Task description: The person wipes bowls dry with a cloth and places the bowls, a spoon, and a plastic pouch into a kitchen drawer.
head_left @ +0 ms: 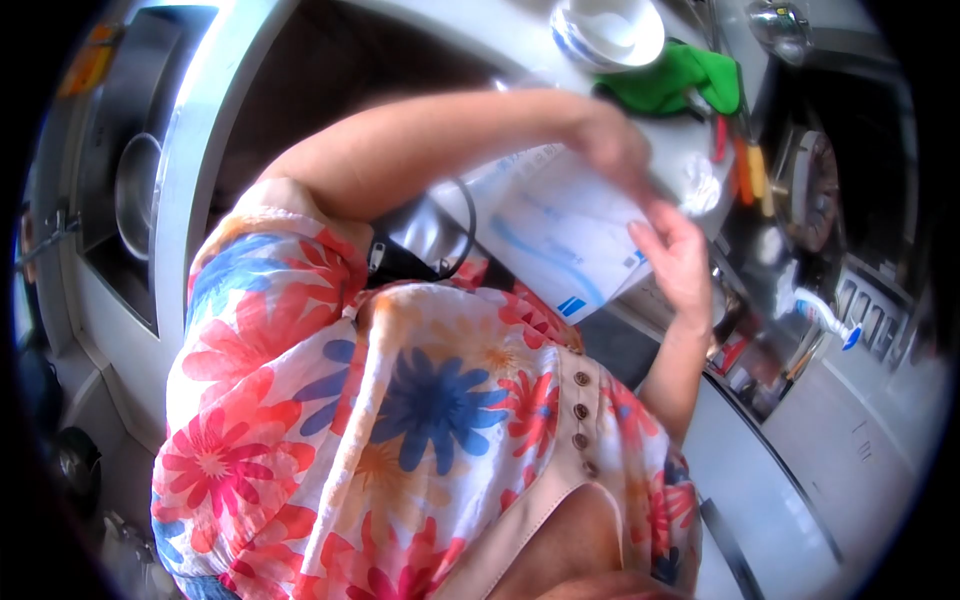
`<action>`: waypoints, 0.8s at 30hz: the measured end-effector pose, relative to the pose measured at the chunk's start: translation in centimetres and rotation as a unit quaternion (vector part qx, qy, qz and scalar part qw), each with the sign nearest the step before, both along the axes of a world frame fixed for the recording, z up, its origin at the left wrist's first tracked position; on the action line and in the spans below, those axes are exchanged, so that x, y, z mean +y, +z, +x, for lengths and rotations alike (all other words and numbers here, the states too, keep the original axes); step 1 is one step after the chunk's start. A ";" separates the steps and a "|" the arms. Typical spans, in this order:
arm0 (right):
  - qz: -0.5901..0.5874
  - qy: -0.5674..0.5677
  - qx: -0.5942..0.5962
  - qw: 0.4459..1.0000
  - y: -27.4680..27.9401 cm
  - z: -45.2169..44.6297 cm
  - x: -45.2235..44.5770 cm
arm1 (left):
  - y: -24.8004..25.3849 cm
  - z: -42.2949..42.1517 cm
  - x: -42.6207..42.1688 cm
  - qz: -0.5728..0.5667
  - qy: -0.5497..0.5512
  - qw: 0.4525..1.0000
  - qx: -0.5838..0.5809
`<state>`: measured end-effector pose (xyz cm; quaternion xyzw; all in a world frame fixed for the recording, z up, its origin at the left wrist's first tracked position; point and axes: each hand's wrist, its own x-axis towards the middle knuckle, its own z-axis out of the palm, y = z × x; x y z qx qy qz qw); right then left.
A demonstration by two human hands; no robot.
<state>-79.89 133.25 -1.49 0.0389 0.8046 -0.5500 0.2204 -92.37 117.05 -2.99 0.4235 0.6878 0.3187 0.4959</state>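
The white printed sheet (565, 235) slants between the torso and the table (455, 35), below the left hand (608, 145) and to the left of the right hand (682, 262), which is nearer and meets its side edge; its long axis is hard to tell; the left grip is blurred, the right thumb stands apart from the fingers, and one cannot tell whether either pinches; the left forearm crosses the sheet's far end; beyond sit white bowls (612, 35) and a green cloth (680, 80).
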 end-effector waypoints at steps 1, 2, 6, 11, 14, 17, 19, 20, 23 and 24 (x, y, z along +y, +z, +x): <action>0.008 0.014 0.004 1.000 0.0 0.0 0.1 | -0.3 -0.1 0.0 0.010 -0.002 1.000 -0.010; -0.011 0.004 -0.005 1.000 -0.3 0.2 0.2 | -0.6 -0.1 0.1 0.019 -0.005 1.000 -0.019; -0.059 -0.012 -0.043 0.997 -1.0 0.5 0.7 | -0.4 -0.1 0.2 0.017 -0.001 0.999 -0.041; -0.119 -0.026 -0.074 0.990 -1.1 0.6 0.7 | -0.7 -0.2 -0.1 0.052 0.000 0.998 -0.030; -0.141 -0.017 -0.053 0.988 -1.2 1.0 1.2 | -0.1 0.0 -0.9 0.068 0.005 0.996 0.058; -0.146 -0.008 -0.033 0.989 -1.0 1.3 1.7 | 0.8 0.0 -1.3 0.066 -0.004 0.992 0.109; -0.166 -0.037 -0.046 0.984 -1.8 1.7 2.1 | 0.9 -0.3 -1.6 0.095 -0.022 0.985 0.145; -0.178 -0.050 -0.051 0.981 -2.1 1.9 2.2 | 0.6 -0.3 -1.5 0.089 -0.023 0.984 0.149; -0.191 -0.056 -0.061 0.978 -2.3 2.0 2.3 | 0.0 -0.4 -1.2 0.069 -0.025 0.985 0.159; -0.190 -0.050 -0.059 0.979 -2.3 2.1 2.4 | -0.2 -0.3 -1.0 0.068 -0.025 0.986 0.148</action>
